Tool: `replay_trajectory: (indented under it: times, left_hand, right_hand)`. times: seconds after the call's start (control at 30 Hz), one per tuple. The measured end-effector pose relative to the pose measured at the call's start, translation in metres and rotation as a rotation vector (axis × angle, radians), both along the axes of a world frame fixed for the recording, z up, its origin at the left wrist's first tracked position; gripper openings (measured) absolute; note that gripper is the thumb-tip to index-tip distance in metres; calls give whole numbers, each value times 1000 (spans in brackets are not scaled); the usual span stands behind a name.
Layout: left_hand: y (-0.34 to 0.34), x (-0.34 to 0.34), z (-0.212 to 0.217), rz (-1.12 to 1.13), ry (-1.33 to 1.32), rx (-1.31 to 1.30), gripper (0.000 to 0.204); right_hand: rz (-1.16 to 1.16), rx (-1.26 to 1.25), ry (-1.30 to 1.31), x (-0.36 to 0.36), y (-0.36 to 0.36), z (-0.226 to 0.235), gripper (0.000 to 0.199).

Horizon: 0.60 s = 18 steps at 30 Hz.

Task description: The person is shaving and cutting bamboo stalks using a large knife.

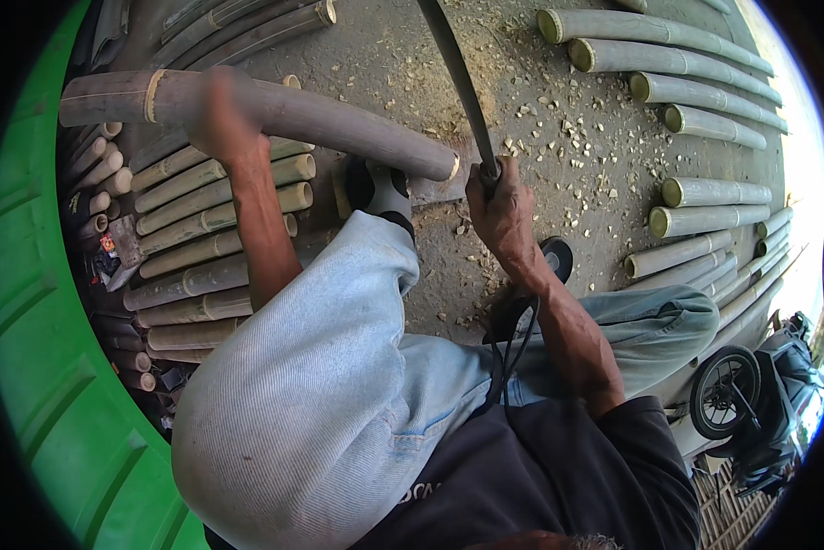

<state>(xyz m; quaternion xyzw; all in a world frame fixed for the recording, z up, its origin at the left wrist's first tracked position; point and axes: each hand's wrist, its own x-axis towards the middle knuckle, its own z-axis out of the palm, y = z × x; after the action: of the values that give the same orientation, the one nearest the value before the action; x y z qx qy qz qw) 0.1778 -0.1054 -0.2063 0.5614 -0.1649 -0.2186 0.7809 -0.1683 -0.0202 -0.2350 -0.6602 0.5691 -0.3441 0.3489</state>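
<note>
A long brownish-grey bamboo pole (339, 126) slants across the upper left, its pale cut end toward the middle. My left hand (224, 124) is closed around it left of its middle; the fingers are blurred. The pole's right end lies over a wooden block (444, 190), beside my shoe. My right hand (504, 203) is wrapped round the handle of a machete (462, 78). Its long dark blade points up and away, just right of the pole's cut end and apart from it.
Stacked bamboo pieces (206, 220) lie at left, beside a green corrugated panel (64, 385). More bamboo lengths (669, 60) rest in rows at right. Pale wood chips (568, 156) litter the ground. A motorbike (760, 394) stands at the lower right.
</note>
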Motion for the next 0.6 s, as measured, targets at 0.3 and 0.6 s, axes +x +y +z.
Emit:
replay_trajectory:
  times: [0.3,0.6]
  left_hand:
    - [4,-3,1,-33,33,45,48]
    - [6,-16,4,-234,53,-33,42]
  right_hand:
    - [159,321,316,-29,17,-63,21]
    - [173,296,331,-38,35,-111,23]
